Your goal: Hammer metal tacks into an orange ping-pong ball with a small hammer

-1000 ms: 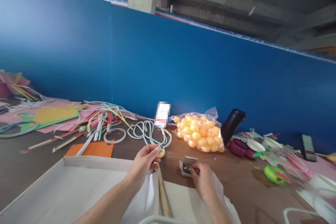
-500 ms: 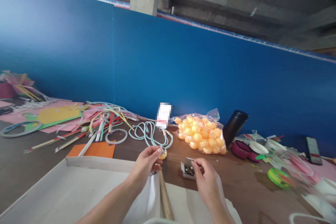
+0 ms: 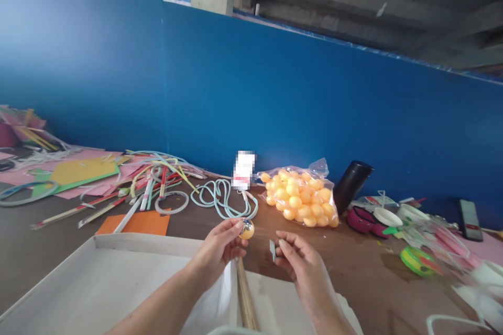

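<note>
While the left hand (image 3: 218, 247) pinches 1 orange ball (image 3: 248, 229) at its fingertips above the desk (image 3: 353, 267), the right hand (image 3: 301, 261) has its fingers closed on 1 small box (image 3: 272, 249), held just beside the ball without touching. Behind them: 1 clear bag of orange balls (image 3: 301, 198), 1 black cylinder (image 3: 351, 186), 1 pale cord (image 3: 220, 196). Near edge: 1 white tray (image 3: 129, 243).

Behind the white tray (image 3: 118, 251) lie tubes (image 3: 165, 178); right of it, the ball bag (image 3: 301, 196), then probably a cup (image 3: 351, 186).
</note>
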Action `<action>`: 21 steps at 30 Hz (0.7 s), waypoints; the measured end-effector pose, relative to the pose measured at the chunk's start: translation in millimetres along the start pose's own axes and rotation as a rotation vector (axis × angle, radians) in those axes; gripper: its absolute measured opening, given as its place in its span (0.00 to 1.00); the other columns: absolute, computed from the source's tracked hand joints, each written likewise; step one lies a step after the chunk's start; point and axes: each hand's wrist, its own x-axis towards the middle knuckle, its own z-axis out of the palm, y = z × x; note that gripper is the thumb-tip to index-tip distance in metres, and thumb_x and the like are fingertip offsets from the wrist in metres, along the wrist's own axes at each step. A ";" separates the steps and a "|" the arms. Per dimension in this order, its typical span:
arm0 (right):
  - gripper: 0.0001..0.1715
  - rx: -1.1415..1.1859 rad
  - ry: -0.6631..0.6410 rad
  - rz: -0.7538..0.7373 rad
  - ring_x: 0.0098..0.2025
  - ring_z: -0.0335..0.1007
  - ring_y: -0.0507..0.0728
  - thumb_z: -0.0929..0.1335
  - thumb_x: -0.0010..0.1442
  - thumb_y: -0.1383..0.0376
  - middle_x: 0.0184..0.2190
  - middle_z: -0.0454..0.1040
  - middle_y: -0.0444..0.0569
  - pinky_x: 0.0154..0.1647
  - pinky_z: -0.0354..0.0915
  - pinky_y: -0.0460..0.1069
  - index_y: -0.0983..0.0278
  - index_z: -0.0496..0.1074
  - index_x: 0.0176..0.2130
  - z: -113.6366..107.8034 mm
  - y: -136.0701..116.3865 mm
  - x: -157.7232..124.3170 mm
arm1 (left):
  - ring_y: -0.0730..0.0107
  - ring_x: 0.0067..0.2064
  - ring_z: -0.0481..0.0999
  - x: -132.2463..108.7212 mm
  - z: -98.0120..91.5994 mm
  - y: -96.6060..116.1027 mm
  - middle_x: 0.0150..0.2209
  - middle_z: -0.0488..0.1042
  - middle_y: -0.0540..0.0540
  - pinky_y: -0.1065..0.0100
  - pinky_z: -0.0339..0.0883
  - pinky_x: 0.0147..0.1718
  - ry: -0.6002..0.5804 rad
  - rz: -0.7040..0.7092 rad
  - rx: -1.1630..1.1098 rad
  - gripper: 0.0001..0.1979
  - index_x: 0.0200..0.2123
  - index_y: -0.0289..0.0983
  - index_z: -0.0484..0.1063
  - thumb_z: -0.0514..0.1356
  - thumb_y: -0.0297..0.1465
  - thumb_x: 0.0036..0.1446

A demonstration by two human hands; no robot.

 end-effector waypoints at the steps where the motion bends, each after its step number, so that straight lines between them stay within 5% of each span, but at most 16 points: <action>1: 0.17 0.035 -0.010 0.014 0.32 0.69 0.53 0.69 0.55 0.57 0.29 0.72 0.46 0.33 0.71 0.47 0.65 0.72 0.40 0.7 -0.8 -0.8 | 0.79 0.28 0.71 0.0 0.2 0.1 0.34 0.70 0.47 0.77 0.68 0.24 -0.004 -0.001 0.000 0.12 0.38 0.35 0.71 0.62 0.34 0.51; 12: 0.15 -0.004 -0.114 -0.040 0.20 0.59 0.48 0.67 0.56 0.56 0.21 0.64 0.41 0.20 0.62 0.43 0.65 0.69 0.26 7.0 -9.5 -6.0 | 0.78 0.27 0.72 -4.7 4.4 4.1 0.34 0.72 0.47 0.77 0.68 0.24 -0.044 -0.037 -0.055 0.12 0.39 0.36 0.71 0.62 0.33 0.51; 21: 0.13 -0.004 -0.172 -0.025 0.18 0.59 0.46 0.68 0.56 0.57 0.19 0.63 0.38 0.20 0.58 0.42 0.64 0.68 0.29 6.4 -6.2 -6.9 | 0.77 0.29 0.71 -7.8 7.4 7.1 0.35 0.71 0.46 0.78 0.67 0.23 -0.108 -0.047 -0.016 0.13 0.41 0.35 0.72 0.60 0.34 0.53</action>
